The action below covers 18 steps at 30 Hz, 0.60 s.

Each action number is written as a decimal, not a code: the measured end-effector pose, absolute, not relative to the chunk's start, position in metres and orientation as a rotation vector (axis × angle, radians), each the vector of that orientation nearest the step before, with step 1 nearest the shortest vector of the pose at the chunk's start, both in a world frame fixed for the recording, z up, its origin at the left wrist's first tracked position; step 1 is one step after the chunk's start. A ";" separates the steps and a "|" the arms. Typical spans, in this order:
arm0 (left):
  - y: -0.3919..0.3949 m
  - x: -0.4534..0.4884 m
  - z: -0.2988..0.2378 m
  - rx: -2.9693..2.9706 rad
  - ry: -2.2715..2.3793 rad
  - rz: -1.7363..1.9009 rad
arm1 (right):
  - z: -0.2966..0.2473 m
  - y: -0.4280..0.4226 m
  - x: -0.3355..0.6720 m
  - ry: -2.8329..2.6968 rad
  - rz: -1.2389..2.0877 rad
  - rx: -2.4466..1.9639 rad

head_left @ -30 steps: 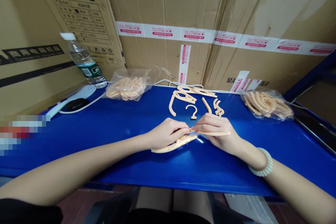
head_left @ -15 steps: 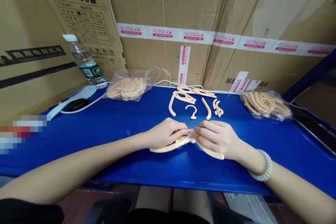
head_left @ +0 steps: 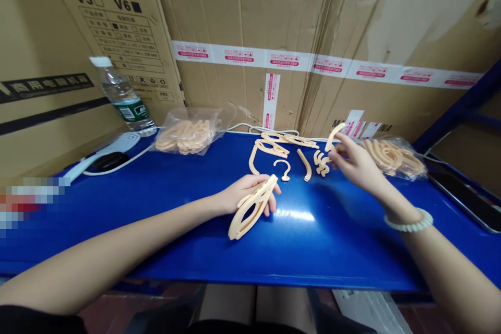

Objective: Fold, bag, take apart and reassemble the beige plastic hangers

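Note:
My left hand [head_left: 245, 193] grips a peach plastic hanger arm [head_left: 250, 209] with cut-out slots, tilted on edge over the blue table [head_left: 188, 240]. My right hand [head_left: 352, 159] has reached to the back right and pinches a thin curved peach strip [head_left: 335, 135] above a small heap of short curved pieces [head_left: 321, 163]. Between the hands lie loose peach parts: a small hook [head_left: 284, 168], a curved bar [head_left: 303, 164] and several long arms [head_left: 274, 146].
Two clear bags of peach parts lie at the back, one on the left [head_left: 188, 133] and one on the right [head_left: 393, 154]. A water bottle [head_left: 123, 96], a white cable and a dark device [head_left: 107, 159] sit far left. Cardboard boxes [head_left: 274, 36] wall the rear.
My hands have parted. The right hand carried the thin strip from the table's middle to the back right; the left kept the slotted arm and tilted it up on edge.

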<state>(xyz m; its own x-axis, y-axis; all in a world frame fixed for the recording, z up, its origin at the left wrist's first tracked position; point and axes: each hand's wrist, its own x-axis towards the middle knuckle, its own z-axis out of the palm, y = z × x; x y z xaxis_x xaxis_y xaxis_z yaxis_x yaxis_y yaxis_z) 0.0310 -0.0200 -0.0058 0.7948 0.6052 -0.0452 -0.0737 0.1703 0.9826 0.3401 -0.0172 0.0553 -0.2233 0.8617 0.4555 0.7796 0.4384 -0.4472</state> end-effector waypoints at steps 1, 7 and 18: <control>-0.021 0.031 -0.005 1.294 0.484 0.525 | 0.053 -0.011 0.348 -1.998 0.215 -1.488; -0.024 0.034 0.001 1.196 0.597 0.611 | 0.034 0.006 0.359 -1.983 0.375 -1.874; -0.022 0.035 0.006 1.173 0.667 0.695 | 0.036 0.002 0.353 -2.118 0.018 -2.032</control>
